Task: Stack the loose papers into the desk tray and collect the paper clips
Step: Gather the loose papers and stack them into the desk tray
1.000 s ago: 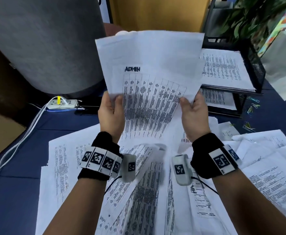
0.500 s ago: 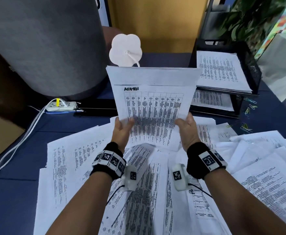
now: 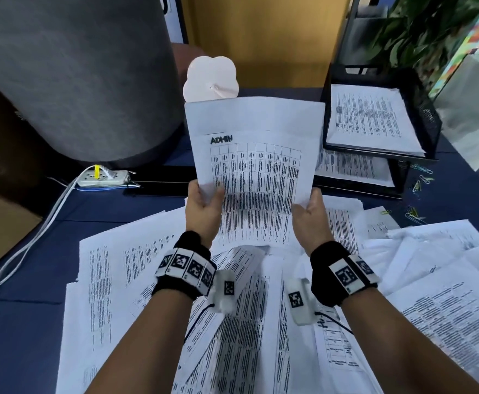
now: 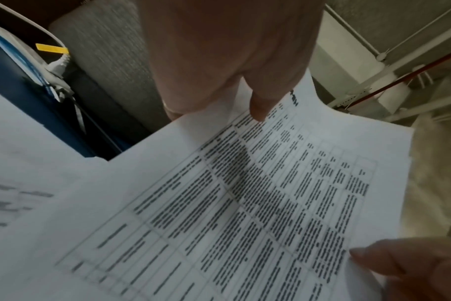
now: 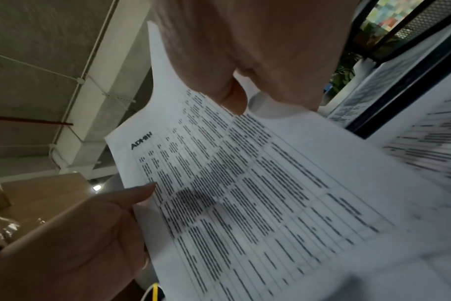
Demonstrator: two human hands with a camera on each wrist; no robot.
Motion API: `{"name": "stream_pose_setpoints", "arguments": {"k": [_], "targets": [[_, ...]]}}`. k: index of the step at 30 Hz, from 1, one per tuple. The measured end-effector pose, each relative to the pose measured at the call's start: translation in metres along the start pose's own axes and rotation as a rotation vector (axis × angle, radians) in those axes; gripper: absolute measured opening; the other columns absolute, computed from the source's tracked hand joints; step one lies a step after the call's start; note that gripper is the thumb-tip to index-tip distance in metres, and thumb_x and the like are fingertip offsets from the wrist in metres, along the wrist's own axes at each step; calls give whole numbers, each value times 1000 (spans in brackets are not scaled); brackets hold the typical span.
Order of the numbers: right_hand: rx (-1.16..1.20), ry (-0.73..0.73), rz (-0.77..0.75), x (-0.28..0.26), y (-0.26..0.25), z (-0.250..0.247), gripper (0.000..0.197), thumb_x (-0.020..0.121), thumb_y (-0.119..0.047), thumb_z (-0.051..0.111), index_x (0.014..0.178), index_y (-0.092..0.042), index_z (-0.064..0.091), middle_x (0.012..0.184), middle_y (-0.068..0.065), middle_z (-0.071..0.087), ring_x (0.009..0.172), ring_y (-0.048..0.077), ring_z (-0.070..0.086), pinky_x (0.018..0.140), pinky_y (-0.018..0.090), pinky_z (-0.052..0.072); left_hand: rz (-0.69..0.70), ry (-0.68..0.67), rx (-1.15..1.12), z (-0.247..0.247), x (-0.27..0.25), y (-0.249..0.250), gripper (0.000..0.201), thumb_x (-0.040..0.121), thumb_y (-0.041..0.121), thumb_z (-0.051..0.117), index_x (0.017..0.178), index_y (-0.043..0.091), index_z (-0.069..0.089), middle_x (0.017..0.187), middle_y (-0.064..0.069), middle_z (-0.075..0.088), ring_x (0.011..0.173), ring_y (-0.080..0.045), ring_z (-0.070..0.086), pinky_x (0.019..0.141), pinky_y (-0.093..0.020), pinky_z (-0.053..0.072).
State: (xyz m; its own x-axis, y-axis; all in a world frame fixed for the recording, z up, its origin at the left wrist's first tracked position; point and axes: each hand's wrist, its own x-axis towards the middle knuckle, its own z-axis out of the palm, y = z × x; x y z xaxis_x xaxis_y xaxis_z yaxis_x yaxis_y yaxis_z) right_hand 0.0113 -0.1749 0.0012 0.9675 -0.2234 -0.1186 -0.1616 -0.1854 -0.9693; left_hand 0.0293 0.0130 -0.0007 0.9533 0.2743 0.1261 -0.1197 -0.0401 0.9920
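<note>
I hold a thin bundle of printed sheets (image 3: 256, 155) headed "ADMIN" upright over the desk. My left hand (image 3: 204, 204) grips its left edge and my right hand (image 3: 308, 207) grips its right edge, thumbs on the front. The same sheets (image 4: 245, 193) fill the left wrist view, and the sheets (image 5: 258, 193) fill the right wrist view. Many loose papers (image 3: 136, 280) lie scattered across the blue desk below my arms. The black mesh desk tray (image 3: 428, 120) stands at the back right with papers in both tiers. Coloured paper clips (image 3: 416, 216) lie on the desk to the right of the tray.
A big grey cylinder (image 3: 76, 75) stands at the back left, with a white power strip (image 3: 102, 177) and cables at its foot. A white flower-shaped object (image 3: 211, 78) rises behind the held sheets. A plant (image 3: 420, 27) is behind the tray.
Both hands have lowered the held sheets from high in front of the camera down toward the desk, and the flower-shaped object behind them has come into view.
</note>
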Motion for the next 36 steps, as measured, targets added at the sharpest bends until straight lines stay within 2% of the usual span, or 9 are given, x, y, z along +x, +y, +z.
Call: {"name": "stream_pose_setpoints", "arguments": {"k": [3,8,13,18,21,23,29,34,36], "targets": [[-86,-20,63,1,17,1,45,95,-10,43,139,-11,34,132,4,53,111,22,57,88,28,48,-94,21,60,2,-3,-8,14,95,18,56,100,7,49,82,9,55,69,4,53,65,-16,44],[-25,-3,129,0,36,-11,50,92,-27,55,134,-4,41,136,13,53,125,27,50,108,46,39,-84,21,27,1,1,-1,7,95,15,54,91,12,49,82,5,58,75,-7,54,74,-18,48],[-64,-20,147,-15,31,-32,26,97,-8,47,122,-5,54,114,5,64,110,23,59,97,33,44,-101,17,50,7,2,-1,22,95,16,55,77,18,42,68,8,50,65,-9,47,68,-24,46],[-103,-29,253,-20,58,-55,39,97,-6,43,136,-7,47,132,8,57,109,21,58,98,32,45,-263,-47,345,26,-15,-20,33,96,13,46,71,21,27,67,0,34,63,-19,36,56,-27,32],[-195,-50,308,-15,79,-79,31,92,-3,40,114,-5,61,113,16,66,84,23,59,79,31,48,-356,-149,431,44,-29,-29,13,97,9,41,88,19,41,78,-8,41,64,-20,42,55,-27,37],[-222,-42,328,-11,90,-96,32,88,-2,39,108,-3,64,110,18,67,90,26,60,84,32,48,-379,-181,460,58,-36,-35,19,96,8,40,115,4,42,94,-20,49,74,-27,51,65,-34,44],[-302,-19,384,2,115,-151,30,86,-5,42,103,-1,66,112,21,66,104,35,60,96,43,48,-436,-289,405,109,-52,-36,38,89,1,43,126,10,41,97,-9,56,77,-21,53,62,-28,45],[-339,104,420,6,114,-187,28,92,-5,43,108,5,62,113,26,62,94,34,59,75,30,44,-449,-426,387,146,-65,-34,41,89,4,47,129,10,42,103,-14,63,80,-24,58,68,-32,49],[-358,92,461,9,111,-198,29,92,-10,47,116,3,59,121,24,59,103,34,59,76,29,45,-456,-423,369,156,-68,-36,34,89,6,50,123,11,45,97,-10,63,80,-23,60,72,-34,51]]}}
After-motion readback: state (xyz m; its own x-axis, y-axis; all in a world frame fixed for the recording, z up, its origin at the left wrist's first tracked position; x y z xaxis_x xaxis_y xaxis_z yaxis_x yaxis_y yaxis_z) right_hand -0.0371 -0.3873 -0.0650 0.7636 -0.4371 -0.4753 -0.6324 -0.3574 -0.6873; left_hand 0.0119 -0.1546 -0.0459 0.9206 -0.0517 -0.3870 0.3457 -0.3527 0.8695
